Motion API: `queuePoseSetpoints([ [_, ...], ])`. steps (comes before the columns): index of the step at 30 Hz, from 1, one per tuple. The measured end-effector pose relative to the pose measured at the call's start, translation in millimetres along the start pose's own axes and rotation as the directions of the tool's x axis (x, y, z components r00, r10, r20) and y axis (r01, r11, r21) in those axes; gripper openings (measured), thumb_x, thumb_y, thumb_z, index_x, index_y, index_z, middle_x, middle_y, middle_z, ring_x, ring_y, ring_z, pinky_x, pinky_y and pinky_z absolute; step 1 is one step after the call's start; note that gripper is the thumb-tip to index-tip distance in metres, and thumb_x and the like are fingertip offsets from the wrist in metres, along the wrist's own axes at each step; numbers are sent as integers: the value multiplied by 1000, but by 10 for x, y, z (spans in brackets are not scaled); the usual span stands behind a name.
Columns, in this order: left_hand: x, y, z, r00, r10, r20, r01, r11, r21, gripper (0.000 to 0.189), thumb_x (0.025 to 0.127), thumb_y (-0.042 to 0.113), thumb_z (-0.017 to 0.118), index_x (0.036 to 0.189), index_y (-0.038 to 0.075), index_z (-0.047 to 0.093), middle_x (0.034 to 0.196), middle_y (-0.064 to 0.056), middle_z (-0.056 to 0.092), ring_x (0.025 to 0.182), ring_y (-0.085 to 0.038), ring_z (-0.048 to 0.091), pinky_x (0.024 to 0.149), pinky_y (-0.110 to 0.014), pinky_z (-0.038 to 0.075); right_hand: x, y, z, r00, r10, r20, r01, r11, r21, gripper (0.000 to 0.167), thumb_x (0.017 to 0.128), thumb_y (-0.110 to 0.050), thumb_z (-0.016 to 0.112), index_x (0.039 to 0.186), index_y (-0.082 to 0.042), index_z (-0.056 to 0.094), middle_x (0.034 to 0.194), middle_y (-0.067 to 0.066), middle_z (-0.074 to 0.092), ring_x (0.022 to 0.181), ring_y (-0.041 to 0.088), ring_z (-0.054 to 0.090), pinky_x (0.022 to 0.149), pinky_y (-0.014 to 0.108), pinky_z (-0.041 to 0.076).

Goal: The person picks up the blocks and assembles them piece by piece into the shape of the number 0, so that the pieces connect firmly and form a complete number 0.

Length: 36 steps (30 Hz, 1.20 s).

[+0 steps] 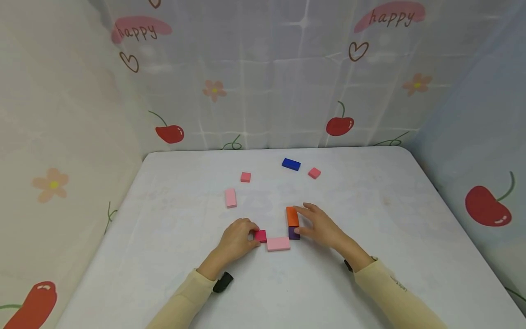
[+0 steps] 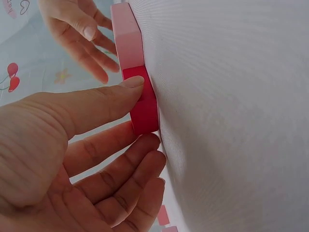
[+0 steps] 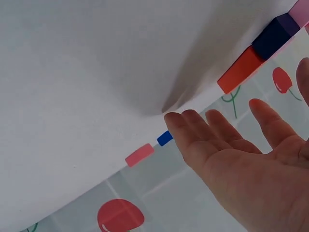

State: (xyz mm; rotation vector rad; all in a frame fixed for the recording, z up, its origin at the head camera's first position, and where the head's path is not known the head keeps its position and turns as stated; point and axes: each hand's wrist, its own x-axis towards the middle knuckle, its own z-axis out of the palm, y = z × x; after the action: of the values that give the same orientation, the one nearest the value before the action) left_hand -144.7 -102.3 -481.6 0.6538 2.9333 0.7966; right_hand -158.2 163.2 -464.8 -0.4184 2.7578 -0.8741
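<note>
My left hand (image 1: 237,238) pinches a small red block (image 1: 260,236) between thumb and index finger, as the left wrist view shows close up. That red block (image 2: 145,113) meets the end of a light pink block (image 1: 278,244) lying flat on the table. Past the pink block's other end sits a dark purple block (image 1: 293,233), with an orange block (image 1: 292,216) in line behind it. Beside these two, my right hand (image 1: 322,227) has its fingers spread and relaxed. In the right wrist view this hand holds nothing, and a gap shows between fingertips and the orange block (image 3: 240,70).
Farther back on the white table (image 1: 172,183) lie a blue block (image 1: 291,164), two small coral-pink blocks, one left (image 1: 245,177) and one right (image 1: 314,173), and a light pink block (image 1: 231,198). A printed curtain (image 1: 271,91) rises behind the table's far edge.
</note>
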Motion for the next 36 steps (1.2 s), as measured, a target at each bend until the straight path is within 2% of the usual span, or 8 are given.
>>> queuePoseSetpoints([
  [11, 3, 8, -2, 1000, 0, 7, 0, 1000, 6, 27, 75, 16, 84, 98, 7, 75, 88, 1, 66, 84, -14, 57, 75, -30, 50, -50, -13, 80, 996, -75, -40, 71, 994, -87, 55, 88, -21, 73, 138, -6, 55, 144, 22, 48, 134, 42, 44, 107, 56, 38],
  [21, 1, 15, -13, 1000, 2, -3, -2, 1000, 17, 26, 75, 15, 84, 98, 7, 75, 88, 0, 67, 85, -14, 58, 77, -31, 51, -55, -22, 84, 998, -62, -13, 60, 989, -137, 54, 88, -23, 73, 137, -6, 57, 140, 18, 54, 132, 39, 46, 107, 54, 39],
  [36, -5, -6, -17, 1000, -5, -2, 5, 1000, 1, 32, 75, 16, 84, 103, 6, 74, 89, -1, 67, 83, -14, 57, 75, -31, 51, -63, -13, 102, 998, -61, -18, 58, 990, -132, 53, 88, -22, 73, 137, -6, 57, 138, 18, 55, 133, 39, 45, 107, 55, 39],
])
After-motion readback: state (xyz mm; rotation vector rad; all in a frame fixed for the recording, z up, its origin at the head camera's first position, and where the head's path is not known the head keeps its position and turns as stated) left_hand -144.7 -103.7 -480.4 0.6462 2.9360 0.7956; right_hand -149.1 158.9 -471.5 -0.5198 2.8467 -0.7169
